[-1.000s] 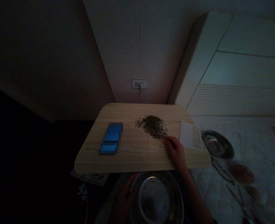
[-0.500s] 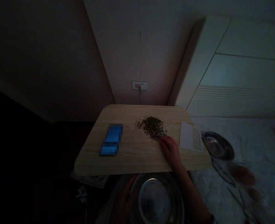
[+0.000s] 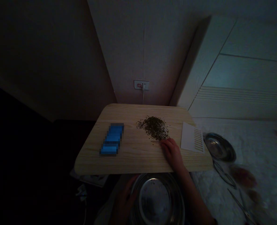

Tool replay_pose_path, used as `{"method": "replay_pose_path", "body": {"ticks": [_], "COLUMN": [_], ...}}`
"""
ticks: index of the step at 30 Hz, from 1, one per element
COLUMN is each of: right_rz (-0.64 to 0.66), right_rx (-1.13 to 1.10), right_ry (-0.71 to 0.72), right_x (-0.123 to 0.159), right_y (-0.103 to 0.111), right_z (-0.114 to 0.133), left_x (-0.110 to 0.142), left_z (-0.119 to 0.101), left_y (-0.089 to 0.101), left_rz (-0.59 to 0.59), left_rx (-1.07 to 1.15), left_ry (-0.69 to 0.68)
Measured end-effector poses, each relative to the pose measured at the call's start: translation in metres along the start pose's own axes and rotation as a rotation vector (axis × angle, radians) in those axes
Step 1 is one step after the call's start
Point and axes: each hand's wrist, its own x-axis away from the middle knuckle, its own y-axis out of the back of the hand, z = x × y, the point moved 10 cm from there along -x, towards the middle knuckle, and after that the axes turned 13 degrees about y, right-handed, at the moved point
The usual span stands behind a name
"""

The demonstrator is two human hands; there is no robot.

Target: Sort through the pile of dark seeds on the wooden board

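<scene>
A loose pile of small dark greenish-brown seeds or grains (image 3: pixel 154 126) is spread on the light wooden table (image 3: pixel 133 162). At its near edge is my right hand (image 3: pixel 172 151), fingers pinched together. A thin, pale, stick-like tool (image 3: pixel 155 141) sticks out leftward from the fingertips; its kind is too small to make out. One grain lies apart beside its tip. Below the table's front edge, my left hand (image 3: pixel 126 197) curves around the left rim of a shiny metal basin (image 3: pixel 154 200). A few dark specks show inside the basin.
A blurred-out blue screen (image 3: pixel 112 139) lies on the table's left. Towards the right edge is a white slotted plate (image 3: pixel 191 137). Beyond, on a white bedspread (image 3: pixel 253 140), are a metal bowl (image 3: pixel 219 147) and scissors (image 3: pixel 243 207). A plugged wall socket (image 3: pixel 141 84) is behind.
The thin tool's tip has drawn slightly back towards me from the pile's edge, and a single grain now shows apart there. My left hand stays at the basin.
</scene>
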Motion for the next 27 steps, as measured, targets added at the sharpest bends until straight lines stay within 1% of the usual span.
{"method": "replay_pose_path", "body": {"ticks": [5, 8, 15, 19, 23, 27], "right_rz": [0.080, 0.108, 0.106, 0.083, 0.035, 0.005], "right_rx": [0.011, 0.001, -0.030, -0.042, -0.062, -0.038], "right_ry": [0.032, 0.040, 0.045, 0.020, -0.006, -0.025], "right_x": [0.007, 0.012, 0.017, 0.015, 0.007, 0.001], "right_y": [-0.002, -0.003, -0.003, -0.003, -0.007, -0.011], "right_z": [0.007, 0.010, 0.013, 0.014, 0.012, 0.006], "left_x": [0.003, 0.003, 0.002, 0.003, 0.002, 0.002], "left_z": [-0.006, -0.005, -0.002, -0.001, -0.002, -0.003], "left_y": [-0.001, 0.000, -0.001, 0.004, 0.001, 0.005], "left_rz": [0.008, 0.006, -0.015, -0.074, -0.037, -0.050], "left_rx": [-0.005, -0.018, 0.020, 0.034, 0.012, 0.009], "left_ry": [0.002, 0.017, 0.000, 0.025, -0.006, -0.002]}}
